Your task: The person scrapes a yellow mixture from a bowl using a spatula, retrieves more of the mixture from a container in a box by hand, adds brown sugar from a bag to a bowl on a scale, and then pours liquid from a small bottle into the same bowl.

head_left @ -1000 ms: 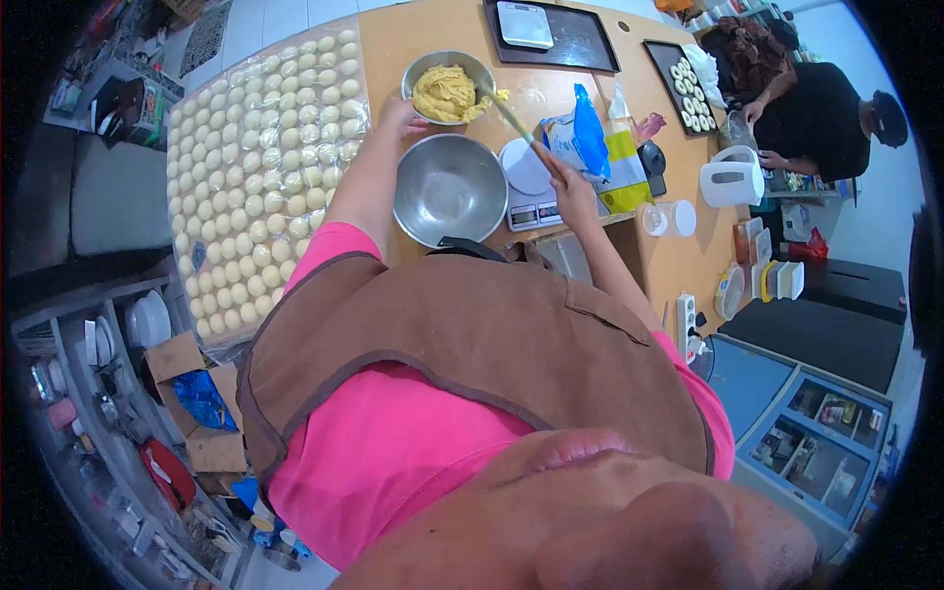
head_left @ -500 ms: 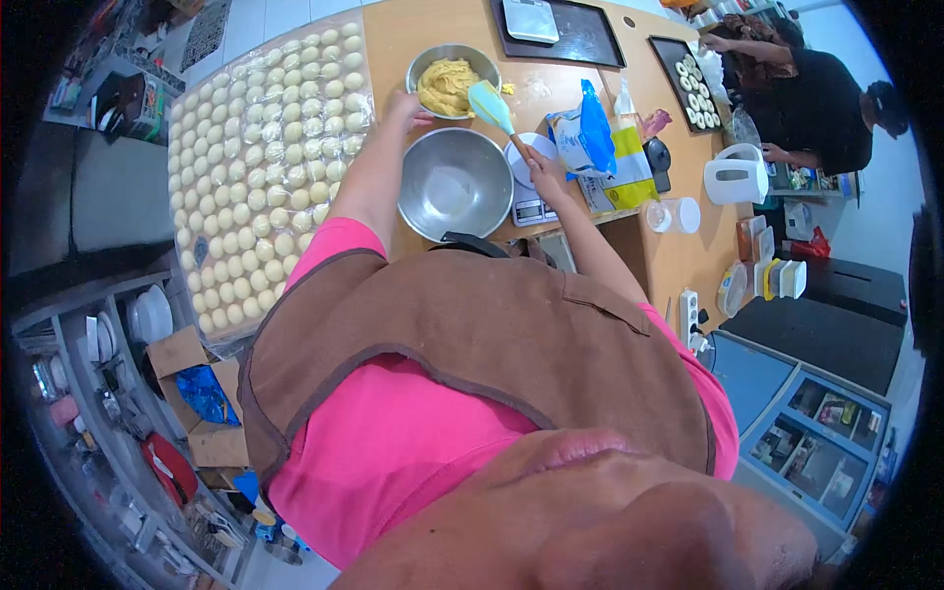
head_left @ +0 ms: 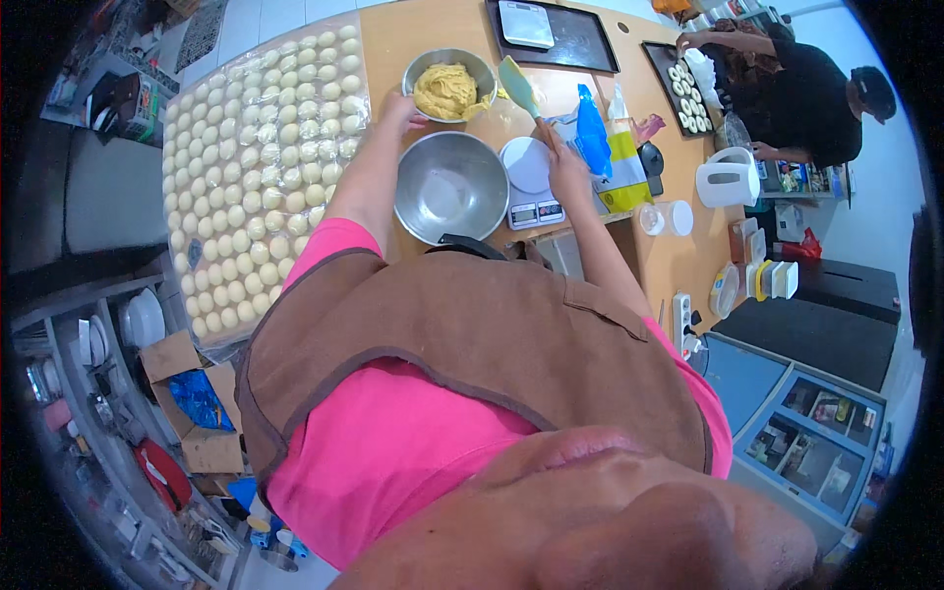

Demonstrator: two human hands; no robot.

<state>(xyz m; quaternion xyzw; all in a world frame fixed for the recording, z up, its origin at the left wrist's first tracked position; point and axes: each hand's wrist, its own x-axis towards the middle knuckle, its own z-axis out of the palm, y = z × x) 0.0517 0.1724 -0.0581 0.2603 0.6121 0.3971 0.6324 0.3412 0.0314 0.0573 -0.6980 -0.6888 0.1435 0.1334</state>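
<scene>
My left hand grips the near left side of a metal bowl holding a soft yellow mass. With my right hand I grasp the wooden handle of a spatula. Its pale green-blue head, smeared with yellow, is up just right of that bowl, apart from the mass. Closer to me stands a larger metal bowl, with nothing in it but slight marks. A white kitchen scale sits at its right, beneath my right wrist's left side.
Rows of pale dough balls cover a sheet at the left. A blue-and-white bag, a yellow-green pack and a white jug stand at the right. A dark tray lies behind. A co-worker works beside a tray of rings.
The spatula has swung up and right, away from the small bowl's rim, and my right hand has shifted slightly right. My left hand stays at the bowl.
</scene>
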